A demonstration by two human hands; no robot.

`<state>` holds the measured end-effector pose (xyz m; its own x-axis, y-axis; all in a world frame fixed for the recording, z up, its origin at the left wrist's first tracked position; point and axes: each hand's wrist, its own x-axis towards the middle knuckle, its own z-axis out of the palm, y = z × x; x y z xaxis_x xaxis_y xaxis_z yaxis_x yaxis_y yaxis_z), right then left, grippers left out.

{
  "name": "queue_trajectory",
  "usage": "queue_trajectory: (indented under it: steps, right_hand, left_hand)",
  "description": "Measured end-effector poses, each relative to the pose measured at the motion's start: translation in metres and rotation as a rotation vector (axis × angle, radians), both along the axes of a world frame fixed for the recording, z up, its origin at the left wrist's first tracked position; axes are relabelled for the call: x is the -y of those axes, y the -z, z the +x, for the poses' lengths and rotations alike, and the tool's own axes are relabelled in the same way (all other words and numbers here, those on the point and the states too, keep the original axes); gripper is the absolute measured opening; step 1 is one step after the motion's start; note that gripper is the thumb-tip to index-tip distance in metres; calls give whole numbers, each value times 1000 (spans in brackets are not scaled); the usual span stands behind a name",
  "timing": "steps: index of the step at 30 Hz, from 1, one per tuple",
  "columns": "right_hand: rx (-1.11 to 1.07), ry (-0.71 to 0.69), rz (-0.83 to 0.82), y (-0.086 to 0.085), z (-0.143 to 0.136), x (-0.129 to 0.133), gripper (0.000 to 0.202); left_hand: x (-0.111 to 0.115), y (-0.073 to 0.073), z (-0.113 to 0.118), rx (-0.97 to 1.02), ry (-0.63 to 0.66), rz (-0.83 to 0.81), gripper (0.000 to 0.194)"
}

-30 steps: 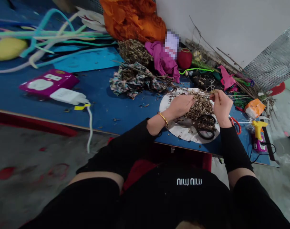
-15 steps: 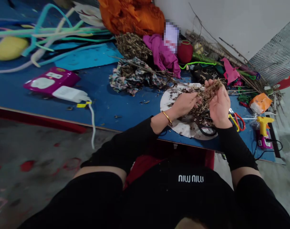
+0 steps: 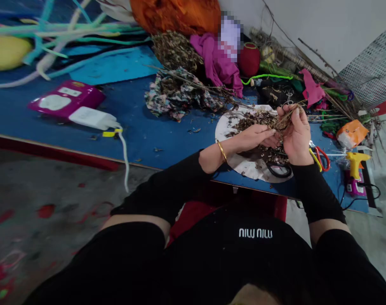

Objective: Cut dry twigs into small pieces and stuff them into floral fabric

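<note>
My right hand (image 3: 297,140) is closed, palm turned up, around a small bundle of dry brown plant stems (image 3: 287,118). My left hand (image 3: 256,137), a gold bangle at its wrist, reaches in from the left with its fingers stretched out. Its fingertips are at the bundle's lower end, close to the right palm. Below both hands lies a round white sheet (image 3: 222,127), strewn with crumbled dry leaves (image 3: 248,120). Black-handled scissors (image 3: 279,170) rest on its front part, their blades partly covered by leaf bits.
Red-and-yellow scissors (image 3: 322,159) and a yellow glue gun (image 3: 356,163) lie to the right. Crumpled patterned cloth (image 3: 167,99) and magenta cloth (image 3: 212,63) sit behind. At left are a purple box (image 3: 69,101) with a white plug and long foam-like strips (image 3: 85,29). Twigs line the back.
My left hand has moved slightly right, its fingers straightening toward the bundle. My right hand has turned a little, its fingers closer around the stems. The whole view has shifted slightly.
</note>
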<state>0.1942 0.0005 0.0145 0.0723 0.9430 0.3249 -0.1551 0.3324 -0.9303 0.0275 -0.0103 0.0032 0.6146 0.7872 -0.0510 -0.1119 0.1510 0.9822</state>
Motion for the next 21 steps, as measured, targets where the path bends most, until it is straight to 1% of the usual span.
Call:
queue_trajectory:
  steps: [3,6,9,12,14,17,21]
  right_hand:
    - [-103,-1,-80,-6,-5,5,23]
    - [-132,-23,-133,-9,-4,6,27]
    - [-110,-40,-108,-8,-1,4,31]
    - [-63,-39,-76,-6,0,2,31]
    - [-46,-40,-56,-4,-1,2,30]
    - [-20,-39,-37,-2,-3,4,29]
    - [36,-25,-43,-1,-5,6,29]
  left_hand:
    - [3,1,1,36,39,20,36]
    - [7,-4,1,102,61,-39,35]
    - [9,-10,-1,89,24,-89,36]
    - [8,-14,-3,27,-30,-83,44]
    - [6,-14,-4,-10,-66,-67,45]
    - [3,-13,-9,-88,-121,12,39]
    - [-2,-11,-16,-209,-250,239,32]
